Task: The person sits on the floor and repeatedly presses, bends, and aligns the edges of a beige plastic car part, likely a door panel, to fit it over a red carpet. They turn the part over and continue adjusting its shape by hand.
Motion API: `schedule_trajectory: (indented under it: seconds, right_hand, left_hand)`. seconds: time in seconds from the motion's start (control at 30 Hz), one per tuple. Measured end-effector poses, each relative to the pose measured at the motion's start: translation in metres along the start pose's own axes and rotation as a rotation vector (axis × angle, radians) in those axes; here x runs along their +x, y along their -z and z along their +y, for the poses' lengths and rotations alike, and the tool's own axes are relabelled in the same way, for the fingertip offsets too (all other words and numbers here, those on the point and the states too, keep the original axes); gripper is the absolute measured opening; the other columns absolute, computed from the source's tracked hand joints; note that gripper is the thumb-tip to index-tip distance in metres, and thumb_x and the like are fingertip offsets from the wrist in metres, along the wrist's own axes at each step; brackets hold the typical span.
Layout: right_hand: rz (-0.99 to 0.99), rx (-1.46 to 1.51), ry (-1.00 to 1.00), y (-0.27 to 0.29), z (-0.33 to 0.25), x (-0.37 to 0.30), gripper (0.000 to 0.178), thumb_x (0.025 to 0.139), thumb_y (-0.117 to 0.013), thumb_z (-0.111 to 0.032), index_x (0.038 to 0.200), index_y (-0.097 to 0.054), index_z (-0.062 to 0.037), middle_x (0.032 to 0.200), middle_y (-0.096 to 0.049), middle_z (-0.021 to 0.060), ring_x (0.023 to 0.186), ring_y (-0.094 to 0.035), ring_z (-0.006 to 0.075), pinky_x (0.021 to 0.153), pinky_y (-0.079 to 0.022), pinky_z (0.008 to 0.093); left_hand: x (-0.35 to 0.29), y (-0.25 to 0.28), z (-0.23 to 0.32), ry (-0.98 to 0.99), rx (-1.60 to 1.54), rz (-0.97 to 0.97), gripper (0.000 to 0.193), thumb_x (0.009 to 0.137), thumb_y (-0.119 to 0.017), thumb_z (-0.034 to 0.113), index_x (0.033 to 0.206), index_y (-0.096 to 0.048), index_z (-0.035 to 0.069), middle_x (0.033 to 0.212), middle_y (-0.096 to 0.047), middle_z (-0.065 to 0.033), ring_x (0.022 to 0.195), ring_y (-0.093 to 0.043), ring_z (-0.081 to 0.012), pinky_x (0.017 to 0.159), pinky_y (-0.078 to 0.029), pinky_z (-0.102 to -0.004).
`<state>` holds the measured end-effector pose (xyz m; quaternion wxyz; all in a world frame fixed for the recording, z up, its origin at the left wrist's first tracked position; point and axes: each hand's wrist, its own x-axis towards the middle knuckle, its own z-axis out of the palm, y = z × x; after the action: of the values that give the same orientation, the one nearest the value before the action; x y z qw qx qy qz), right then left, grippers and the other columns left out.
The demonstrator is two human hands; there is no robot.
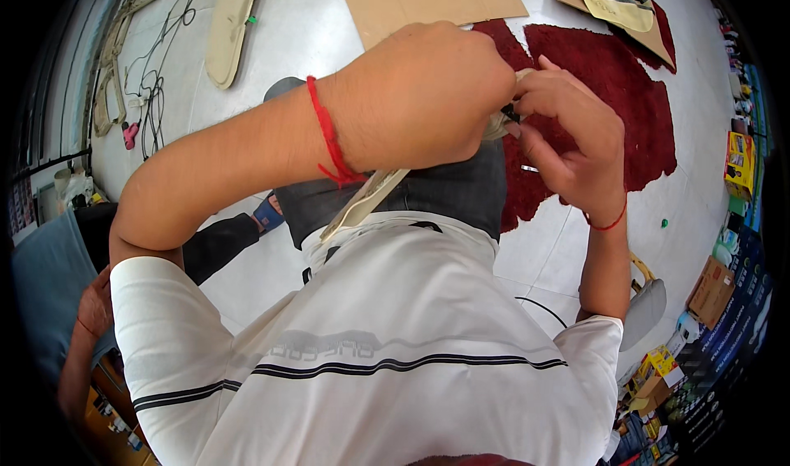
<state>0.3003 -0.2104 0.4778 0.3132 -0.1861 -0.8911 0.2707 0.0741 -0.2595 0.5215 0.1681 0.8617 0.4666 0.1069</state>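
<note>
My left hand [428,95], seen from the back, is closed in a fist around a long, narrow beige trim strip [362,207]. One end of the strip sticks out below the wrist, over my lap; its middle is hidden behind the fist. At the other end, my right hand [576,128] pinches the strip with bent fingers and thumb. A small black part [511,113] shows between the two hands there, too covered to name. Red strings circle both wrists.
Dark red carpet pieces [634,112] and a cardboard sheet [436,5] lie ahead on the tiled floor. A beige panel [233,25] and black cables [156,79] are at the left. Another person's hand [95,305] is at far left. Boxes [712,293] line the right side.
</note>
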Motion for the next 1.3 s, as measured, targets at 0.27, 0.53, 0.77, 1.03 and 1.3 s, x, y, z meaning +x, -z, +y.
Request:
schedule_trajectory:
  seconds: [0.27, 0.53, 0.77, 1.03, 1.3]
  right_hand:
    - [-0.028, -0.058, -0.023, 0.006, 0.009, 0.019, 0.027, 0.082, -0.075, 0.003, 0.106, -0.064, -0.0019, 0.105, -0.073, 0.0104, 0.067, -0.067, 0.0234, 0.063, -0.055, 0.0321]
    - [-0.076, -0.137, 0.081, -0.002, 0.016, 0.049, 0.024, 0.083, -0.075, -0.001, 0.103, -0.062, -0.0003, 0.102, -0.070, 0.0106, 0.077, -0.065, 0.0298, 0.069, -0.053, 0.0349]
    - [-0.139, -0.231, 0.030, 0.000, 0.009, 0.065, 0.015, 0.085, -0.070, -0.006, 0.098, -0.063, -0.0021, 0.081, -0.063, 0.0122, 0.073, -0.064, 0.0280, 0.065, -0.050, 0.0347]
    - [-0.106, 0.114, 0.027, 0.004, 0.024, 0.075, 0.021, 0.080, -0.066, 0.000, 0.101, -0.062, -0.0010, 0.089, -0.069, 0.0166, 0.084, -0.070, 0.0319, 0.079, -0.054, 0.0352]
    - [-0.120, -0.025, 0.111, 0.003, 0.028, 0.080, 0.026, 0.078, -0.071, 0.000, 0.103, -0.065, -0.0004, 0.089, -0.070, 0.0154, 0.083, -0.070, 0.0274, 0.078, -0.055, 0.0330]
  left_hand:
    - [0.015, 0.008, -0.021, -0.143, 0.105, 0.155, 0.017, 0.084, -0.065, 0.009, 0.096, -0.075, 0.001, 0.077, -0.070, -0.0193, 0.071, -0.068, -0.0342, 0.069, -0.054, -0.0426]
    - [0.010, 0.032, -0.045, -0.012, -0.222, -0.028, 0.017, 0.084, -0.059, 0.007, 0.090, -0.071, -0.003, 0.082, -0.067, -0.0290, 0.079, -0.066, -0.0467, 0.076, -0.054, -0.0484]
    - [0.010, 0.033, -0.048, 0.013, -0.117, -0.005, 0.017, 0.081, -0.060, 0.008, 0.086, -0.071, -0.005, 0.080, -0.067, -0.0288, 0.078, -0.066, -0.0462, 0.074, -0.054, -0.0483]
    - [0.015, 0.027, -0.053, -0.026, -0.083, 0.071, 0.016, 0.078, -0.059, 0.007, 0.081, -0.069, -0.004, 0.076, -0.065, -0.0286, 0.076, -0.065, -0.0470, 0.072, -0.053, -0.0508]
    - [0.012, 0.031, -0.066, 0.009, -0.170, 0.050, 0.013, 0.081, -0.061, 0.006, 0.080, -0.067, -0.006, 0.073, -0.062, -0.0294, 0.066, -0.061, -0.0438, 0.064, -0.050, -0.0465]
